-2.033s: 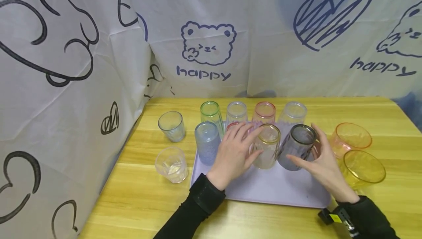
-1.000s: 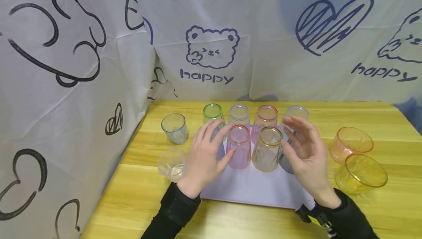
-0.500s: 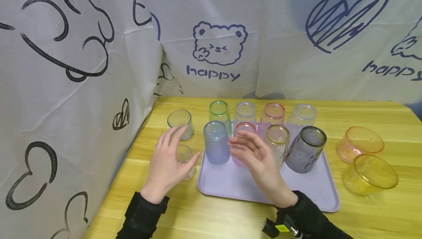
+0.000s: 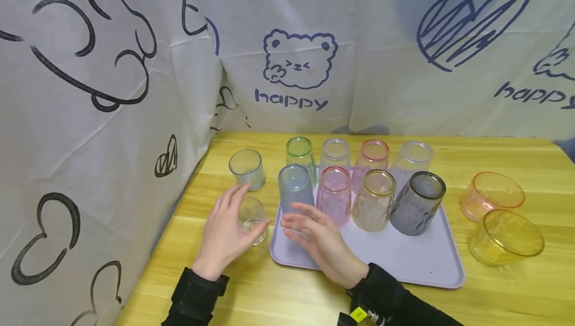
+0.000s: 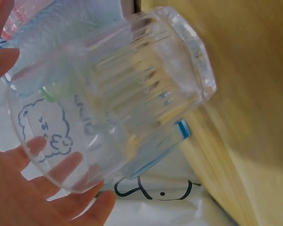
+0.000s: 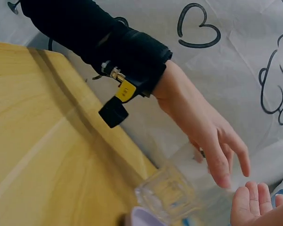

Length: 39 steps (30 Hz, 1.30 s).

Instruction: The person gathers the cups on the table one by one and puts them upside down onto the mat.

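My left hand is around a clear ribbed glass standing on the table left of the tray. In the left wrist view, its fingers spread beyond the glass's rim, and I see no firm grip. My right hand, holding nothing, hovers over the tray's left front with loosely bent fingers. Behind it, a blue glass stands upside down on the lilac tray. Beside that in the front row are pink, amber-rimmed and dark grey glasses, also upside down.
A back row holds upturned green, pale, red-rimmed and clear glasses. A bluish glass stands upright at left. An orange glass and a yellow glass stand right of the tray.
Both hands have moved left, away from the amber-rimmed and dark grey glasses. My left hand has come to the clear ribbed glass; my right hand has crossed to the tray's left front.
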### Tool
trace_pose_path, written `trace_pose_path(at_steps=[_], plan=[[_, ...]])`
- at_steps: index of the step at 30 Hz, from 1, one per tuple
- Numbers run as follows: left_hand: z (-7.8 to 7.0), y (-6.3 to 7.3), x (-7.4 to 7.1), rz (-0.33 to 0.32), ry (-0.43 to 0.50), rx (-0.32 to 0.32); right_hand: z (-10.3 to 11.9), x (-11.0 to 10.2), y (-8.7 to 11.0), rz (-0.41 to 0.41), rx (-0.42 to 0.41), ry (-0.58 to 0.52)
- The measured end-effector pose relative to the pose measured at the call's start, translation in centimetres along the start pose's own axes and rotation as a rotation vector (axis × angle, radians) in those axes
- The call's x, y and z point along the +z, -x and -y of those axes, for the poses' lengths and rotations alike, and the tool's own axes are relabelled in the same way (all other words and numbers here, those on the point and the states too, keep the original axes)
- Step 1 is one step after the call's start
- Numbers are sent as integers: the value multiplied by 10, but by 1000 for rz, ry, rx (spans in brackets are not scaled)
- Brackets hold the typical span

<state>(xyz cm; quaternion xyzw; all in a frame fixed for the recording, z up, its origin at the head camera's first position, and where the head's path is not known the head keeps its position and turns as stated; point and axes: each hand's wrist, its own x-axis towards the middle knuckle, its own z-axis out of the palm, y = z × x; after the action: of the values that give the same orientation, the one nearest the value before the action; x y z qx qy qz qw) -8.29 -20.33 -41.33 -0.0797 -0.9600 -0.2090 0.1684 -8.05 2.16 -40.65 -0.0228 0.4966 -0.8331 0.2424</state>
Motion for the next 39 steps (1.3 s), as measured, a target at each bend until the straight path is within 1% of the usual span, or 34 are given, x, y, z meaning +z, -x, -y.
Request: trace_pose_path(at_steps=[5, 8, 12, 18, 27, 33, 36, 39], plan=[[1, 1, 6, 26, -37, -17, -7, -2, -2, -1, 43, -27], [0, 2, 10, 35, -65, -12, -10, -3, -3, -7, 56, -40], [0, 3, 14, 29, -93, -1, -12, -4, -4, -11, 59, -45], [-1, 4, 16, 7, -138, -3, -14, -5, -5, -17, 56, -39], [-1, 9, 15, -29, -170, 16, -12, -7, -4, -69, 11, 21], [-3, 14, 11, -54, -174, 58, -10, -10, -3, -65, -11, 53], [-7, 15, 6, -76, -165, 83, -8, -10, -1, -58, -41, 67], [-13, 15, 0, -105, -125, 109, -6, -10, 1, -56, -85, 80]])
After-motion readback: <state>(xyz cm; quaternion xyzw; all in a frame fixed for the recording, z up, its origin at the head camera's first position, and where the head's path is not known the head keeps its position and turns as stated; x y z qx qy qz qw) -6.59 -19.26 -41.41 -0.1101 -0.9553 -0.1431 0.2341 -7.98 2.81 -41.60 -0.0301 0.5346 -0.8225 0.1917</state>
